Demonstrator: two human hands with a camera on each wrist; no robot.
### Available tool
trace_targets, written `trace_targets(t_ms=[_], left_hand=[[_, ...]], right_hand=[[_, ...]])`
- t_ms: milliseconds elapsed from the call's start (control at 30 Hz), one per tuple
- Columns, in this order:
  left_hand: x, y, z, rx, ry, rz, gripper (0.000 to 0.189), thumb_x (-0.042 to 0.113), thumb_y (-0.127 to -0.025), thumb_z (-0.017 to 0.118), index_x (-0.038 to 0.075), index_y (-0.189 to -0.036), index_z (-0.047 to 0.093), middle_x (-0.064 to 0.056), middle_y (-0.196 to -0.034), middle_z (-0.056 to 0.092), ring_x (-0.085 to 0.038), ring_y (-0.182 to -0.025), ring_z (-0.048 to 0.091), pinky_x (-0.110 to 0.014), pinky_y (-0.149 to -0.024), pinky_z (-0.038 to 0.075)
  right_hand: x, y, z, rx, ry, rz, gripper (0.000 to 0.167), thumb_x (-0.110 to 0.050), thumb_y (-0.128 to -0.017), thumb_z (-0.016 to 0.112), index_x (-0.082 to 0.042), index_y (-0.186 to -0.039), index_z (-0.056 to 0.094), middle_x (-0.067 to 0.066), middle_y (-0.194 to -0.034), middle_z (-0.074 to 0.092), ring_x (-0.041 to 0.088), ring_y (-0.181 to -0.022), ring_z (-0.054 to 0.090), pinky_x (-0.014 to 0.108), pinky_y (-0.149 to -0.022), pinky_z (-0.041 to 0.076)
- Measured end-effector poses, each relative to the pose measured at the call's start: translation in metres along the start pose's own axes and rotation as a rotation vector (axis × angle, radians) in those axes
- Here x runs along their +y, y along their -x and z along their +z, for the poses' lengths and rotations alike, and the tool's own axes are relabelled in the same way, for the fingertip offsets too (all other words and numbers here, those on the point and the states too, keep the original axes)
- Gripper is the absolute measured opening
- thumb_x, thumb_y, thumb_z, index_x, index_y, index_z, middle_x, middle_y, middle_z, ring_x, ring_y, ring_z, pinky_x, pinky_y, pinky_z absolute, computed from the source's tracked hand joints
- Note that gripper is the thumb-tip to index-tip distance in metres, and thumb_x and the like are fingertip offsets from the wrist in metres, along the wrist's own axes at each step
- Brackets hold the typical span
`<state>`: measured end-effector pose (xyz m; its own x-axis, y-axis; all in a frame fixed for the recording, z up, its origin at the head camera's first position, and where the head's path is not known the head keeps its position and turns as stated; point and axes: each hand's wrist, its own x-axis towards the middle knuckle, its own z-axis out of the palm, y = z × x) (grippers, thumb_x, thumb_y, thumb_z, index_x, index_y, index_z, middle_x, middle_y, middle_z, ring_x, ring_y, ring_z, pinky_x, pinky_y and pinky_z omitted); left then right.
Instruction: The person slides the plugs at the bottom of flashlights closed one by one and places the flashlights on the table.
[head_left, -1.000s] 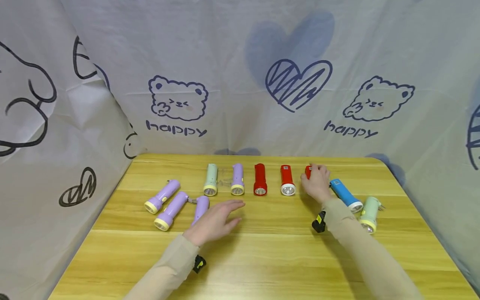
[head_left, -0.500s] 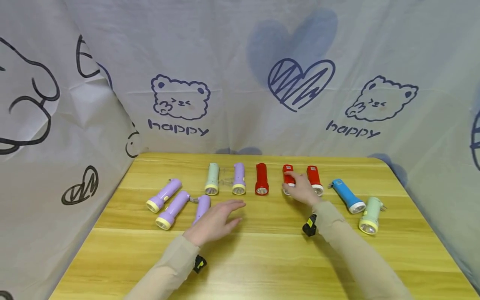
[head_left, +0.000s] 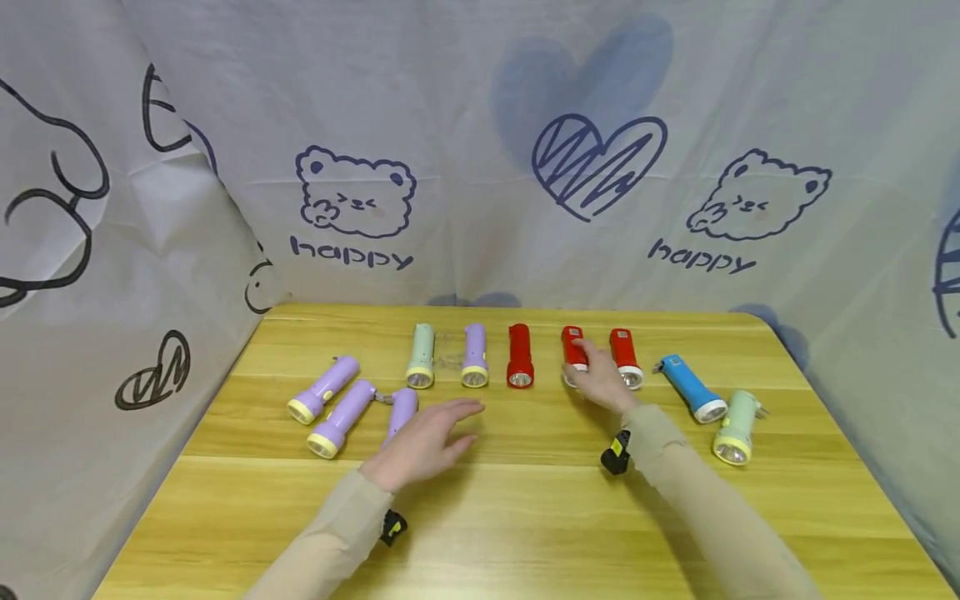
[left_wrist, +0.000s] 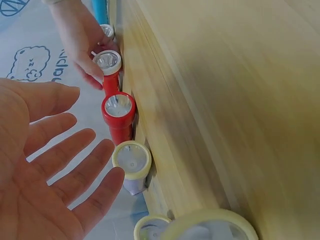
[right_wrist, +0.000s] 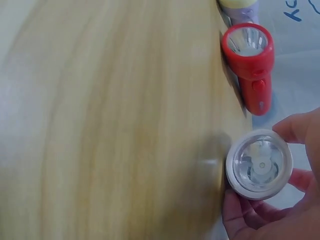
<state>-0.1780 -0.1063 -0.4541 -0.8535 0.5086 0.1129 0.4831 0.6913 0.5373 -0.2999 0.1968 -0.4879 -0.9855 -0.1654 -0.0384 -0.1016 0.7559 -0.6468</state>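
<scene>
In the head view, a white-rimmed red flashlight (head_left: 572,353) is seen right of the middle of the frame, near the back edge of the table (head_left: 525,517). Its long axis is set almost straight up and down the frame, lens end lowest. The right hand (head_left: 602,379) is brought to it from the lower right, and the flashlight is placed to the upper left of that wrist. Its lens end is gripped between thumb and curled fingers, as is shown in the right wrist view. The left hand (head_left: 422,446), at lower left of centre, is held with fingers extended, nothing grasped; by it a purple flashlight (head_left: 402,408) is partly hidden. The gripped flashlight is flanked by an all-red flashlight (head_left: 519,354) on the frame's left and another red one (head_left: 624,354) on its right.
</scene>
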Motion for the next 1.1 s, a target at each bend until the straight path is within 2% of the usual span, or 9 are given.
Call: trace_targets(t_ms=[133,267,433,567,700,767,900,1000,1100], left_hand=[[-0.002,0.003,-0.001,0.009,0.002,-0.003,0.048,0.015,-0.096,0.067,0.003,-0.141,0.056,-0.017,-0.146,0.057,-0.034,-0.137,0.054,-0.050,-0.117,0.042],[-0.003,0.006,-0.003,0.023,0.004,-0.013,0.048,0.016,-0.096,0.067,0.002,-0.141,0.056,-0.018,-0.146,0.056,-0.035,-0.137,0.053,-0.051,-0.117,0.042],[-0.009,0.016,-0.010,0.054,0.002,-0.061,0.048,0.017,-0.096,0.067,0.003,-0.141,0.056,-0.018,-0.147,0.055,-0.037,-0.137,0.053,-0.053,-0.117,0.041],[-0.015,0.024,-0.016,0.096,-0.008,-0.066,0.046,0.015,-0.096,0.067,0.003,-0.139,0.057,-0.019,-0.146,0.056,-0.038,-0.136,0.054,-0.054,-0.116,0.042],[-0.017,0.028,-0.021,0.143,-0.030,-0.043,0.044,0.015,-0.095,0.068,0.003,-0.137,0.060,-0.018,-0.144,0.059,-0.037,-0.132,0.057,-0.052,-0.112,0.046],[-0.018,0.029,-0.022,0.158,-0.049,-0.039,0.044,0.015,-0.095,0.069,0.004,-0.136,0.061,-0.016,-0.143,0.060,-0.036,-0.131,0.058,-0.052,-0.111,0.047],[-0.017,0.028,-0.021,0.148,-0.051,-0.047,0.043,0.016,-0.095,0.068,0.005,-0.136,0.061,-0.016,-0.144,0.059,-0.035,-0.132,0.058,-0.052,-0.112,0.047],[-0.015,0.026,-0.018,0.120,-0.037,-0.060,0.043,0.016,-0.096,0.067,0.007,-0.137,0.060,-0.015,-0.146,0.058,-0.035,-0.133,0.056,-0.053,-0.112,0.046],[-0.012,0.023,-0.015,0.097,-0.028,-0.067,0.043,0.016,-0.096,0.067,0.009,-0.138,0.060,-0.014,-0.147,0.057,-0.035,-0.135,0.055,-0.053,-0.114,0.044]], right_hand=[[0.000,0.001,0.002,0.031,0.006,0.016,0.062,-0.029,-0.099,0.058,-0.004,-0.152,0.037,0.034,-0.141,0.050,0.046,-0.131,0.047,0.058,-0.111,0.043],[-0.002,0.005,0.002,0.060,0.041,0.026,0.062,-0.031,-0.098,0.059,-0.005,-0.151,0.039,0.032,-0.140,0.050,0.045,-0.130,0.046,0.059,-0.110,0.042],[-0.010,0.020,-0.005,0.114,0.058,-0.015,0.060,-0.029,-0.097,0.061,-0.003,-0.148,0.043,0.031,-0.137,0.047,0.047,-0.127,0.042,0.060,-0.105,0.039],[-0.006,0.033,-0.022,0.209,0.050,-0.081,0.055,-0.021,-0.096,0.061,0.001,-0.144,0.048,0.033,-0.132,0.047,0.048,-0.121,0.042,0.060,-0.098,0.039],[0.017,0.047,-0.049,0.261,0.090,-0.090,0.055,-0.018,-0.095,0.059,0.005,-0.144,0.046,0.036,-0.134,0.044,0.051,-0.123,0.038,0.062,-0.099,0.037],[0.032,0.053,-0.063,0.254,0.122,-0.057,0.057,-0.018,-0.096,0.057,0.006,-0.146,0.042,0.039,-0.136,0.040,0.054,-0.124,0.035,0.064,-0.098,0.036],[0.059,0.063,-0.083,0.197,0.186,0.062,0.066,-0.020,-0.096,0.055,0.009,-0.150,0.031,0.046,-0.137,0.034,0.059,-0.121,0.031,0.065,-0.093,0.036],[0.072,0.066,-0.090,0.148,0.252,0.127,0.072,-0.022,-0.094,0.056,0.014,-0.150,0.027,0.050,-0.133,0.036,0.063,-0.118,0.034,0.066,-0.095,0.036],[0.079,0.068,-0.091,0.110,0.309,0.152,0.077,-0.024,-0.092,0.059,0.017,-0.148,0.026,0.050,-0.130,0.042,0.062,-0.117,0.041,0.065,-0.099,0.036]])
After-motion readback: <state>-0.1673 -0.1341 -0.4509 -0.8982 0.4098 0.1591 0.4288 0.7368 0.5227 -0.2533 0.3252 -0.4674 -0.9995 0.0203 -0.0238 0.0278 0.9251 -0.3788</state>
